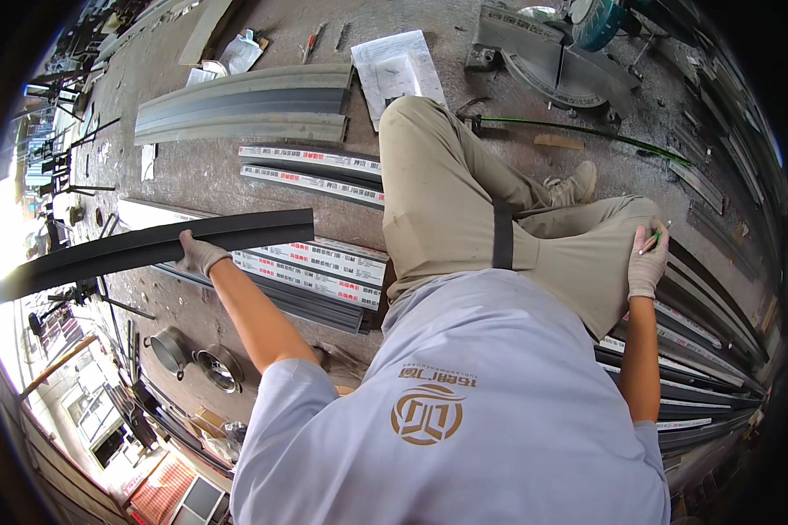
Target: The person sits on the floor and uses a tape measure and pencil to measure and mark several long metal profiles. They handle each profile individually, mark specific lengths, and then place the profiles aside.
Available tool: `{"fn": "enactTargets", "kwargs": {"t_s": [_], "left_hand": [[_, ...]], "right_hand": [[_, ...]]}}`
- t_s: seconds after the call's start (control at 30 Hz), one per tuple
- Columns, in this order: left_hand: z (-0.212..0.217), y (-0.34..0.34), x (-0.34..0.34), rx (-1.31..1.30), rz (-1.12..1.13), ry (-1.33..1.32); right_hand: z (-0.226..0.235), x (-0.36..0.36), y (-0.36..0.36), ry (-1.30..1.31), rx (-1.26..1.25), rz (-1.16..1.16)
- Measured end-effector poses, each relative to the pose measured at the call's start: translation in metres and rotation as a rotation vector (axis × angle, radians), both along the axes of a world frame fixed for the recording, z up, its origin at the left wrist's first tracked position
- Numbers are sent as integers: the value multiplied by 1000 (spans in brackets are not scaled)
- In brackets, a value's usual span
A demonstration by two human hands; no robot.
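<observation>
In a pale glove, my left hand (201, 255) is closed around the lower edge of a long dark grey metal profile (166, 241). This profile is raised above wrapped profiles and runs off toward the left rim. My right hand (647, 261), gloved with bare fingertips, rests by my right knee. Its fingers are curled round a thin pen-like stick (655, 239) with green on it; the exact kind is hard to make out. Beneath the raised profile lie several profiles with printed white film (324, 273).
A miter saw (560, 70) stands on the floor at the far right. Grey flat profiles (245, 105) lie ahead on the left, near a white sheet (400, 70). Two round metal rings (219, 367) sit at the lower left. More long profiles (709, 367) are stacked at my right.
</observation>
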State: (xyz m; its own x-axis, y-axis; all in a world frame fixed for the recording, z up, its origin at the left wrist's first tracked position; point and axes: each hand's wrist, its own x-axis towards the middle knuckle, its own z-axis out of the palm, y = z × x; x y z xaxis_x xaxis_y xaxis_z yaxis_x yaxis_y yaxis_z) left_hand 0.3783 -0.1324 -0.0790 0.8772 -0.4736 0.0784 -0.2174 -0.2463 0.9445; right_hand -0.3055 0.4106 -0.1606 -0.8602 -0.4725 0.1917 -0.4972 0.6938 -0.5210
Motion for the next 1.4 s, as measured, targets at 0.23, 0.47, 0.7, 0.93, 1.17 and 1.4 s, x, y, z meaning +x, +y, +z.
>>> {"fn": "enactTargets", "kwargs": {"t_s": [0.23, 0.47, 0.7, 0.93, 1.17, 1.4], "left_hand": [[-4, 17, -4, -17, -23, -127], [-10, 9, 10, -101, -132, -216], [4, 17, -16, -76, -146, -252], [19, 13, -20, -85, -222, -376], [11, -1, -36, -302, -490, -292], [13, -4, -65, -555, -899, -194]], "right_hand": [[-3, 0, 4, -35, -47, -9], [-3, 1, 4, 0, -53, -17], [-13, -3, 8, -2, -93, 8], [-4, 2, 2, -40, -72, -19], [-1, 2, 5, -29, -51, -11], [24, 0, -11, -84, -68, 105]]}}
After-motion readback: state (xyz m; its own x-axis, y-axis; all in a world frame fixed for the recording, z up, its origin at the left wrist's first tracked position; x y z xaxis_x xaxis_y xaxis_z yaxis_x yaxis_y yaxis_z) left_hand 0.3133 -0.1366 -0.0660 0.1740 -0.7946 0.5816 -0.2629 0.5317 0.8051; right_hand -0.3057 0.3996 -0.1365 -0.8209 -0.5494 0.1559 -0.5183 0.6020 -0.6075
